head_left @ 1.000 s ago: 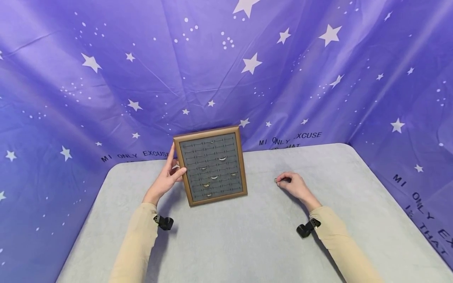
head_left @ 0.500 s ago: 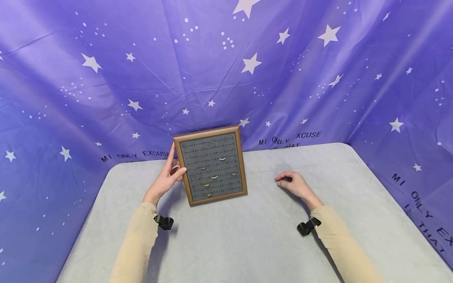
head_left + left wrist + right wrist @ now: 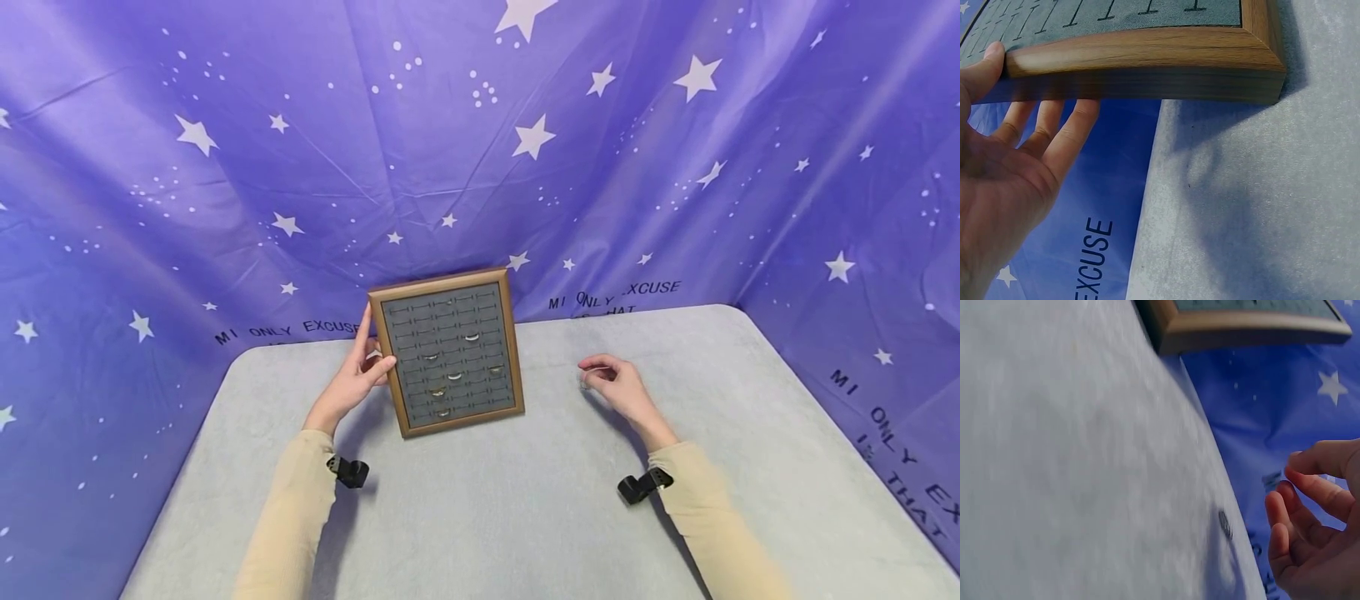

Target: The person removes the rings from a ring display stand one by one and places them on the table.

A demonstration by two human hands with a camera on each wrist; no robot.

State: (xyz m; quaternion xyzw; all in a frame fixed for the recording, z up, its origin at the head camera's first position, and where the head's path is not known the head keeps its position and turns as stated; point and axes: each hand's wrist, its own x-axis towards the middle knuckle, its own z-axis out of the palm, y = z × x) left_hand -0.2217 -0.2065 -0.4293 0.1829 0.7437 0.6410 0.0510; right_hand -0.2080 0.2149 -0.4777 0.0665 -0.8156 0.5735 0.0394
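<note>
A wood-framed ring display board (image 3: 453, 362) with a dark grey slotted panel leans tilted at the back of the table. Several rings, such as a silver ring (image 3: 471, 337), sit in its slots. My left hand (image 3: 347, 387) grips its left edge, thumb over the front of the frame (image 3: 1147, 50) and fingers against the side and back. My right hand (image 3: 618, 390) hovers right of the board, fingers loosely bent, nothing visible between them. In the right wrist view a small dark ring (image 3: 1225, 524) stands on the table, apart from the right hand (image 3: 1322, 512).
The grey cloth-covered table (image 3: 487, 508) spreads in front of the board. Behind it hangs a purple curtain (image 3: 450, 150) with white stars and black lettering, close to the table's back edge. Black cameras (image 3: 645, 485) sit on both wrists.
My right hand has lifted slightly and its fingertips have parted from the small ring they held at the table. My left hand and the board have stayed in place.
</note>
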